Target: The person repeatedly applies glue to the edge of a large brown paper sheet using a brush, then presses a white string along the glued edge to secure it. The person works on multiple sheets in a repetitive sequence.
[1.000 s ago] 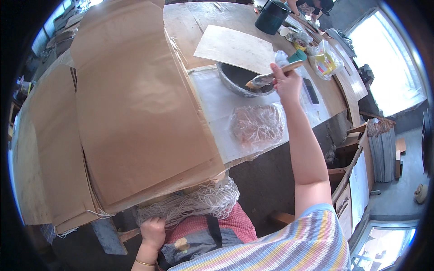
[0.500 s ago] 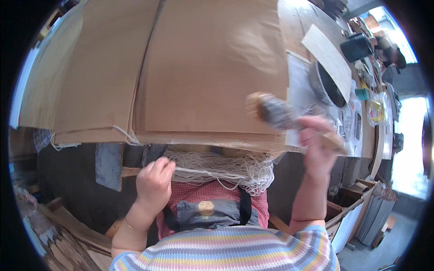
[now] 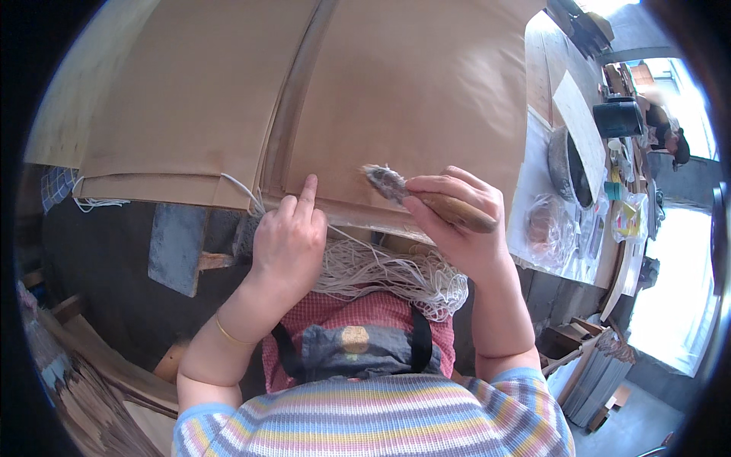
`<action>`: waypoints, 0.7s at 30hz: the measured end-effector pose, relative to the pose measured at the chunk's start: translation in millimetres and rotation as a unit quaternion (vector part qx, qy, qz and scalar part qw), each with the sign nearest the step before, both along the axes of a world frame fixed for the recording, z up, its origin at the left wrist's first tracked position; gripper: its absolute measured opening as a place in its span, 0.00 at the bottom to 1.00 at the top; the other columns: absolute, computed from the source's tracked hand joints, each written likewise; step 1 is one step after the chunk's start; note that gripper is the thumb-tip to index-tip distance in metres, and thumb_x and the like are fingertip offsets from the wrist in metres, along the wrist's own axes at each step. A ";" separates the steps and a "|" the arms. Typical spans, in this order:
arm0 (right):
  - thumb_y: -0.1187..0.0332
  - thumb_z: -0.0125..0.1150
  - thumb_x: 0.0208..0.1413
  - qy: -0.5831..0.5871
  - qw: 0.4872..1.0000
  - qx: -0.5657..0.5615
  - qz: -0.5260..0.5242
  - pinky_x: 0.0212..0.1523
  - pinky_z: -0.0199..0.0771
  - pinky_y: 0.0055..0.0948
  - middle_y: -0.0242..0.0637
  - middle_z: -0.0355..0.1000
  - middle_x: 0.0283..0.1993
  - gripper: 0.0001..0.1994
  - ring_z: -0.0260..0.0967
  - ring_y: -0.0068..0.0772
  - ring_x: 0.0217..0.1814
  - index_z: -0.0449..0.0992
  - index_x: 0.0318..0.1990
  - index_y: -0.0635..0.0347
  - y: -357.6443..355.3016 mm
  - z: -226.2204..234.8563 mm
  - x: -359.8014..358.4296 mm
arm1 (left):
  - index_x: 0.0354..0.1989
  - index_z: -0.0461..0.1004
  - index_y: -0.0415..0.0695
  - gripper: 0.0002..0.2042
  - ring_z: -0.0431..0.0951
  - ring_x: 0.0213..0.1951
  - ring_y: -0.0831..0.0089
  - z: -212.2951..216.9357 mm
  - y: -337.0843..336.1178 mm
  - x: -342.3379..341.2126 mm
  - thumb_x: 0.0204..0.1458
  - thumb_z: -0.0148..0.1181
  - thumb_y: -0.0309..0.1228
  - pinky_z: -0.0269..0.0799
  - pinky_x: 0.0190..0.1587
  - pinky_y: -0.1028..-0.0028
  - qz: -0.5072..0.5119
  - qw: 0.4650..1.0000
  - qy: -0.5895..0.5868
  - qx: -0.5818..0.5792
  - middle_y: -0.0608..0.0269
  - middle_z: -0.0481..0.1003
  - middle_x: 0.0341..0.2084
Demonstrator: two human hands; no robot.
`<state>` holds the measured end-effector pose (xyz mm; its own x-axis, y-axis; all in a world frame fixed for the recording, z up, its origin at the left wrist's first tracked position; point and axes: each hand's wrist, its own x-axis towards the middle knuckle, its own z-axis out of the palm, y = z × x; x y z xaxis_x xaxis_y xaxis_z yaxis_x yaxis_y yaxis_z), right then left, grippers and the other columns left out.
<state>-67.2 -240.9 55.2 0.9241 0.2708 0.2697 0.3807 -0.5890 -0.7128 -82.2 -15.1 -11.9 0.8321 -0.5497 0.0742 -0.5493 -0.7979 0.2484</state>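
My right hand (image 3: 464, 221) is wrapped around the wooden handle of a brush (image 3: 387, 184). Its pale-tipped bristles point left, over or against the large brown paper sheet (image 3: 411, 107); whether they touch it I cannot tell. At the sheet's near edge is my left hand (image 3: 289, 236), index finger stretched forward over the paper and the other fingers curled. A white cord (image 3: 358, 238) runs out from beside that hand toward a tangled heap of white cord (image 3: 381, 270) below the edge. Another short white cord (image 3: 242, 185) lies over the near edge, left of the hand.
A second brown sheet (image 3: 183, 91) lies to the left, a seam between them. On the right stand a dark round basin (image 3: 561, 164) with a pale board (image 3: 575, 129) across it, and a clear plastic bag (image 3: 550, 225). A grey slab (image 3: 177, 247) hangs below the left edge.
My left hand has moved forward from the cord heap onto the sheet's edge, index finger now extended. My right hand has brought the brush left and nearer. The view has shifted.
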 end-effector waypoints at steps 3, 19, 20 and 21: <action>0.75 0.66 0.46 0.008 1.000 0.020 0.016 0.29 0.74 0.29 0.40 0.74 0.28 0.06 0.73 0.37 0.27 0.78 0.32 0.62 13.6 -4.5 1.5 | 0.26 0.70 0.35 0.04 0.73 0.37 0.60 1.5 0.4 1.6 0.39 0.55 0.19 0.74 0.36 0.65 0.003 0.999 0.028 -0.021 0.46 0.67 0.57; 0.68 0.61 0.47 0.081 0.939 -0.140 -0.304 0.25 0.65 0.25 0.39 0.68 0.19 0.09 0.65 0.19 0.22 0.75 0.24 0.67 -115.8 -13.0 -39.7 | 0.22 0.67 0.35 0.07 0.74 0.35 0.57 2.2 -6.2 2.9 0.52 0.51 0.22 0.71 0.39 0.63 0.010 0.999 0.011 0.039 0.48 0.67 0.57; 0.68 0.61 0.46 0.039 0.937 -0.183 -0.294 0.25 0.65 0.25 0.40 0.68 0.19 0.09 0.65 0.20 0.22 0.75 0.25 0.67 -117.0 -16.1 -37.3 | 0.22 0.67 0.35 0.08 0.74 0.35 0.56 3.5 -7.0 3.3 0.52 0.51 0.23 0.71 0.39 0.62 0.009 0.999 0.015 0.044 0.48 0.67 0.57; 0.67 0.61 0.49 0.057 0.933 -0.209 -0.286 0.25 0.65 0.23 0.35 0.68 0.19 0.10 0.66 0.19 0.23 0.76 0.25 0.66 -119.0 -14.7 -35.1 | 0.23 0.67 0.35 0.08 0.74 0.36 0.55 3.9 -8.7 3.1 0.52 0.51 0.24 0.71 0.39 0.61 0.013 0.999 0.023 0.041 0.49 0.67 0.58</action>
